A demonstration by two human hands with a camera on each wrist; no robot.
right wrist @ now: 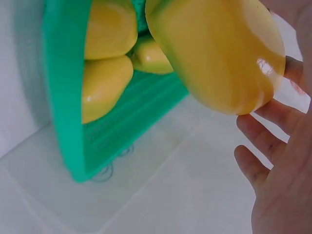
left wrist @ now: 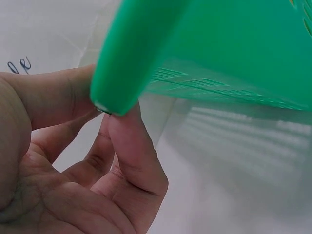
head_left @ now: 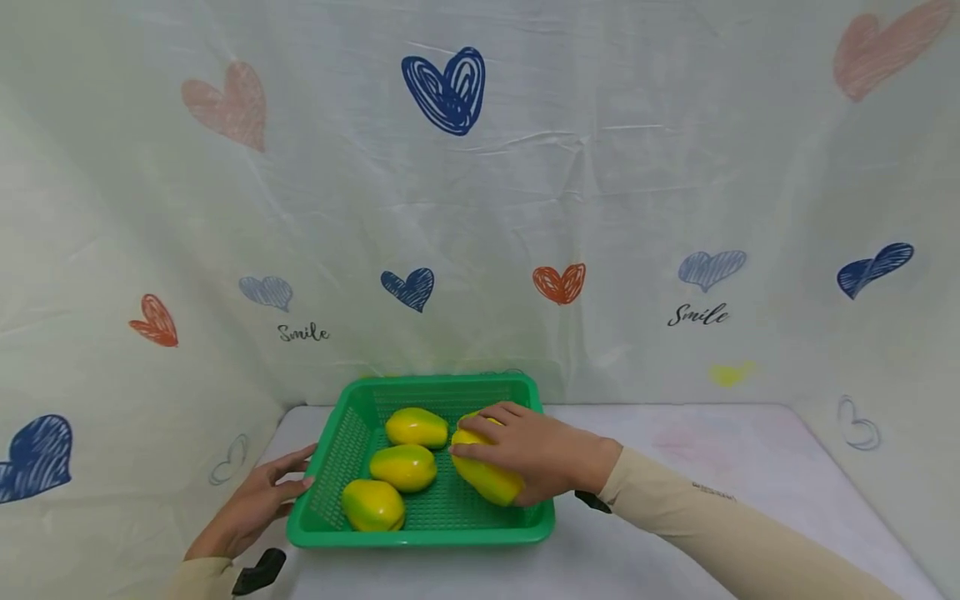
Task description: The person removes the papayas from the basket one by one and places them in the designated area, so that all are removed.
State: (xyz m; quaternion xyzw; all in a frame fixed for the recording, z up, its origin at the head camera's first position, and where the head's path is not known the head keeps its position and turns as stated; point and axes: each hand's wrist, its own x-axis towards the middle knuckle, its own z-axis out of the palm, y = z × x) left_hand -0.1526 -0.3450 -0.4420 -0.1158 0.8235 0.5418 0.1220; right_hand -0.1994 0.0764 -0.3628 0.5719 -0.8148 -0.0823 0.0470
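A green plastic basket (head_left: 420, 537) with mesh walls stands on the white table. Three glossy yellow-green papayas (head_left: 406, 468) lie in its left and middle part. My right hand (head_left: 528, 450) reaches over the basket's right side and grips another papaya (head_left: 487, 483) from above. In the right wrist view, that papaya (right wrist: 219, 53) is large and close, with the fingertips against its side and end. At the basket's left side, my left hand (head_left: 258, 500) pinches the rim (left wrist: 129, 63), thumb on one side and fingers below it.
A white sheet (head_left: 480, 208) printed with hearts and the word Smile hangs behind the table and down its sides. The basket's far rim is close to this sheet. White tabletop (head_left: 675, 450) extends to the right, beneath my right sleeve (head_left: 697, 508).
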